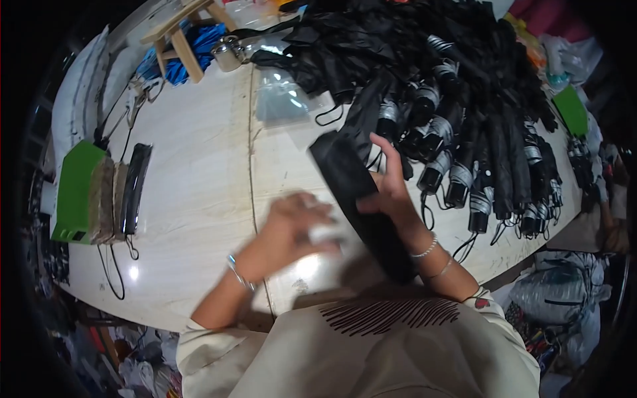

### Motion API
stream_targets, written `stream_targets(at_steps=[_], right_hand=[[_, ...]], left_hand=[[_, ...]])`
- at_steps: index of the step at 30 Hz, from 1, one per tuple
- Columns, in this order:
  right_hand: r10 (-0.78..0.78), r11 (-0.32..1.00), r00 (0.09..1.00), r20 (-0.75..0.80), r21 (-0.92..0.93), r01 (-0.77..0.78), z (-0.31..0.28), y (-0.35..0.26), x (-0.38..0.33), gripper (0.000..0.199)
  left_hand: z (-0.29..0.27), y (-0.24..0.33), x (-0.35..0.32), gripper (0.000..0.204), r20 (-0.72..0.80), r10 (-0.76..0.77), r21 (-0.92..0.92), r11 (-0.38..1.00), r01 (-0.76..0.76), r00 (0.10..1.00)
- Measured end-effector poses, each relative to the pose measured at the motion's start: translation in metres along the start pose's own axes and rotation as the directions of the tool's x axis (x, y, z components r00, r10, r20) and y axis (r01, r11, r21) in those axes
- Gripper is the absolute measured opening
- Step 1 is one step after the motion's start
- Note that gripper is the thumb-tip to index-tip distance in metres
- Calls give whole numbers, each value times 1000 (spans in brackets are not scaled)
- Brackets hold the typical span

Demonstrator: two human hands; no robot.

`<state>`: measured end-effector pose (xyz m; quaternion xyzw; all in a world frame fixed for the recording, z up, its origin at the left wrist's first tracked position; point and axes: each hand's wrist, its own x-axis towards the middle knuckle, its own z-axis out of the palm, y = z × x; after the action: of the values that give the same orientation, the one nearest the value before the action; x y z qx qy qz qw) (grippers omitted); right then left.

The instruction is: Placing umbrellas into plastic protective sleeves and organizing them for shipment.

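Right hand (pixel 388 189) gripping folded black umbrella (pixel 361 199), fingers raised

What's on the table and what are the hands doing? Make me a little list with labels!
Table: pale, round-edged
Right hand: holds a folded black umbrella
Left hand: blurred, on a clear plastic sleeve
Behind: pile of folded black umbrellas
Left edge: green box, upright, beside brown and black items
Far edge: wooden stool
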<state>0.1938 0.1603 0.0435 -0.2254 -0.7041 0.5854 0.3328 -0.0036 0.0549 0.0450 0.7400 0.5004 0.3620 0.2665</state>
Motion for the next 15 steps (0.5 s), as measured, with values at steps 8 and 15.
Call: stream_targets(at_steps=[8,15], right_hand=[[523,620,848,87,-721,-308,-47,-27,-18,75],[28,413,995,96,-907,76,-62,-17,-20,62]], left_hand=[[-14,-112,84,24,-326,-138,262,938,229,935],[-22,-87,72,17,-390,-239,57,957,283,889]])
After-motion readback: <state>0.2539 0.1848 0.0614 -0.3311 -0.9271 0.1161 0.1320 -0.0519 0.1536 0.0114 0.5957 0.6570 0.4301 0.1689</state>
